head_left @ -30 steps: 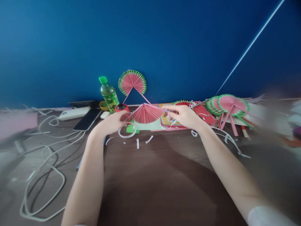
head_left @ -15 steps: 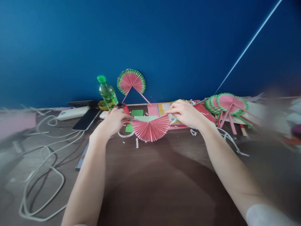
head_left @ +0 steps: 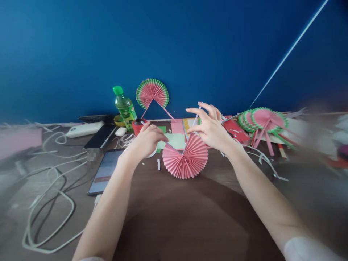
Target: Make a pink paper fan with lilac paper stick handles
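Note:
A pleated pink paper fan [head_left: 186, 161] is spread almost full circle above the dark table, its rounded side toward me. My left hand [head_left: 149, 139] pinches the fan's left end between closed fingers. At the opposite end, my right hand [head_left: 210, 125] has its thumb and lower fingers on the fan's edge, while the upper fingers stretch apart. A narrow pale strip [head_left: 198, 114] stands among those right fingers; whether it is attached to the fan I cannot tell. Behind the fan lies a pale green paper piece [head_left: 175, 140].
A finished pink-and-green fan [head_left: 152, 92] leans on the blue wall, near a green-capped bottle [head_left: 125, 107]. More fans [head_left: 268, 119] are stacked at right. Phones, a tablet [head_left: 104, 172] and looped white cables [head_left: 65, 195] lie at left. Paper scraps lie around.
The fan has come nearer and opened wider, its two ends now angled upward. My right hand has risen with fingers spread, and the pale strip now shows there. My left hand has shifted right.

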`<act>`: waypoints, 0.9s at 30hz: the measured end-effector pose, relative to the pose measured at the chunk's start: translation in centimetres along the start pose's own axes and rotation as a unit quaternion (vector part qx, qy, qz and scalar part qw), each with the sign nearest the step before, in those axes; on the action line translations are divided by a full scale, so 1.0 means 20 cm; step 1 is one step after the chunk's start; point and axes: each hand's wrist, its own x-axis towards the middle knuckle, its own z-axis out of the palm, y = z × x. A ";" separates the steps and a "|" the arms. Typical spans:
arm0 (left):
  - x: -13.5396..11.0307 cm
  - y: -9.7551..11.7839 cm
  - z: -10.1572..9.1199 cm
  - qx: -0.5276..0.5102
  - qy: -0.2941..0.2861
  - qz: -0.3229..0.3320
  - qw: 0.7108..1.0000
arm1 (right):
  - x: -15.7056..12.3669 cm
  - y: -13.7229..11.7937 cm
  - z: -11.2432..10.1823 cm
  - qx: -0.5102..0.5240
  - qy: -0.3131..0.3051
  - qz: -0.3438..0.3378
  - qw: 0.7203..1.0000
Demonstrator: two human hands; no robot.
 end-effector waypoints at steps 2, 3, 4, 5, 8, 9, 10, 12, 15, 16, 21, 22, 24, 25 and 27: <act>0.00 0.03 0.01 0.016 -0.012 0.015 1.000 | 0.00 0.00 0.00 0.034 -0.015 -0.002 0.999; 0.00 0.05 0.01 0.023 -0.020 0.021 0.999 | 0.00 0.00 0.01 0.057 -0.028 -0.005 0.998; 0.00 0.06 0.01 0.027 -0.024 0.025 0.999 | 0.00 0.00 0.01 0.082 -0.042 -0.009 0.996; 0.00 0.08 0.01 0.030 -0.027 0.030 0.999 | 0.01 0.00 0.02 0.106 -0.055 -0.012 0.993; 0.00 0.13 0.02 0.038 -0.025 0.037 0.998 | 0.01 -0.02 0.03 0.163 -0.071 -0.005 0.984; 0.01 0.13 0.02 0.040 -0.023 0.038 0.998 | 0.01 -0.02 0.03 0.182 -0.072 0.000 0.981; 0.01 0.14 0.02 0.040 -0.021 0.040 0.998 | 0.01 -0.03 0.03 0.203 -0.074 0.006 0.976; 0.01 0.15 0.03 0.034 -0.021 0.049 0.998 | 0.01 -0.05 0.02 0.249 -0.082 0.013 0.965; 0.02 0.17 0.06 0.018 -0.028 0.061 0.998 | 0.00 -0.07 0.02 0.312 -0.099 0.019 0.945; 0.02 0.17 0.06 0.020 -0.029 0.065 0.997 | 0.00 -0.08 0.02 0.331 -0.104 0.020 0.938; 0.03 0.18 0.08 0.051 -0.010 0.082 0.995 | 0.01 -0.08 0.02 0.383 -0.113 0.013 0.917; 0.03 0.17 0.08 0.059 -0.002 0.089 0.994 | 0.01 -0.07 0.02 0.393 -0.116 0.014 0.912; 0.04 0.17 0.09 0.082 0.015 0.103 0.991 | 0.01 -0.06 0.04 0.423 -0.125 0.016 0.897; 0.04 0.16 0.10 0.093 0.025 0.106 0.990 | 0.01 -0.06 0.04 0.443 -0.130 0.014 0.887; 0.04 0.16 0.10 0.114 0.041 0.105 0.987 | 0.01 -0.05 0.05 0.477 -0.137 0.011 0.868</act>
